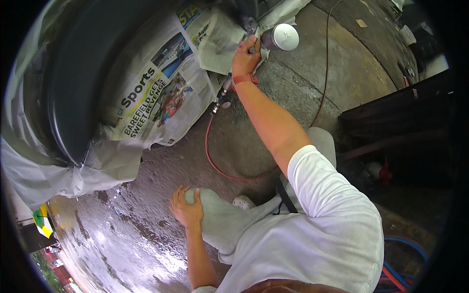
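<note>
My right hand (246, 54), with a red wristband at the wrist, is closed around a spray gun (225, 89). The gun's grey cup with a white lid (286, 37) sticks out to the right of the fingers. A red air hose (207, 146) joins the gun's lower end through a metal coupling. Beyond the hand, a dark part's surface is partly blurred, and the gun's nozzle is hard to make out. My left hand (187, 207) rests on my bent knee, holding nothing, its fingers apart over the trouser cloth.
Newspaper sheets (168, 83) and pale plastic sheeting (107, 163) mask the area around a dark curved vehicle panel (73, 83). The hose loops over the wet concrete floor (117, 219). A dark low structure (400, 117) stands at right, with blue and red hoses (398, 276) below it.
</note>
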`<state>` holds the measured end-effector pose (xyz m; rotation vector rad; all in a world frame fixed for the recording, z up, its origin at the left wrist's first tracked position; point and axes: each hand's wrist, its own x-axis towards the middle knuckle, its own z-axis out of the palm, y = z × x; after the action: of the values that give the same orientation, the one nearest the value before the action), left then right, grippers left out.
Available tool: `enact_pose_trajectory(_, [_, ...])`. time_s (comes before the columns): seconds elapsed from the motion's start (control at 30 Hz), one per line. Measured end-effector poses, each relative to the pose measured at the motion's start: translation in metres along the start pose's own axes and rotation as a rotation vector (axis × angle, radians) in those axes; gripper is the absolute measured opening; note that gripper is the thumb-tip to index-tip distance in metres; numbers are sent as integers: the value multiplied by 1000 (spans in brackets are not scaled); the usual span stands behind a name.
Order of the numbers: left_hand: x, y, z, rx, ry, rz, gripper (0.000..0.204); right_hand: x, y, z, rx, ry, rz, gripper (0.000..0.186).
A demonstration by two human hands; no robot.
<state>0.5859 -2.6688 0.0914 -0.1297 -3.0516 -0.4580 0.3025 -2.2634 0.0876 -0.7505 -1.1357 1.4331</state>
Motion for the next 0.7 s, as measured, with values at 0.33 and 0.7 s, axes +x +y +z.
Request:
enact_pose_trajectory(0.33, [11,8,2,15,-34,-23,35,-57,-123,-10,251,-317,73,54])
enact_pose_trajectory(0.7, [22,4,11,-30,17,-30,36,-116,-207,-41,284,-1041,-17,67])
